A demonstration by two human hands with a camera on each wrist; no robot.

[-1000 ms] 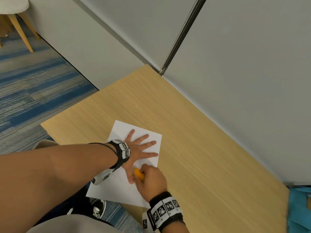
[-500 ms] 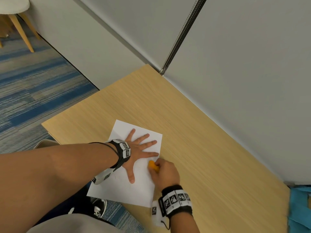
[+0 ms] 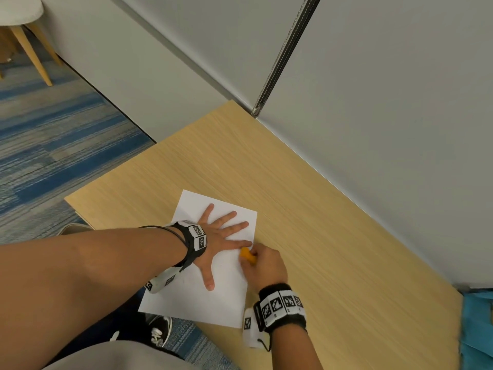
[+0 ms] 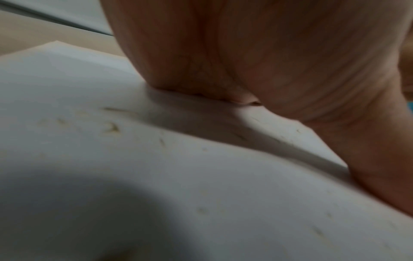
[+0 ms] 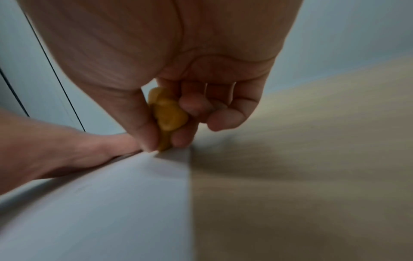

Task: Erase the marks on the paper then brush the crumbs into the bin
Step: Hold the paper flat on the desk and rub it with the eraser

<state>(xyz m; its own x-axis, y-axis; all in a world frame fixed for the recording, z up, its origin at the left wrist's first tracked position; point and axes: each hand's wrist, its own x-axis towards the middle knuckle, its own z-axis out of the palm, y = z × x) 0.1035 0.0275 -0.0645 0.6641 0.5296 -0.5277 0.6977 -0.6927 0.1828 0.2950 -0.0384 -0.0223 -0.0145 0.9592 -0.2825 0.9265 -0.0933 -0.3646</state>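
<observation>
Since a second ago the right hand [image 3: 262, 265] has slid the orange eraser [image 3: 247, 256] from near the left thumb out toward the sheet's right edge; left hand hasn't shifted. Near side first: right hand's fingers [image 5: 183, 137] and thumb pinch the eraser, tip down on the paper [image 3: 192, 297] right at its edge, as the right wrist view shows, with bare worktop [image 3: 333, 249] just beyond. Left hand [image 3: 216, 244] lies flat, fingers spread wide and straight, pinning the sheet; its index fingertip sits just beside the eraser. Left wrist view shows pale eraser crumbs [image 4: 111, 128] scattered on the paper near the palm (marks themselves too faint to confirm). Paper's near corner overhangs the worktop's front edge. Farther out: bare worktop, grey wall panels, blue carpet, a chair leg. No bin identifiable; something blue [image 3: 477, 329] at far right, cannot tell what it is. Risks, my read: a stroke running off the edge could catch and crease or tear the sheet, since the pinning hand isn't covering that strip; a hard stroke could also flick crumbs onto the worktop or floor, making the sweep into the bin messier.
</observation>
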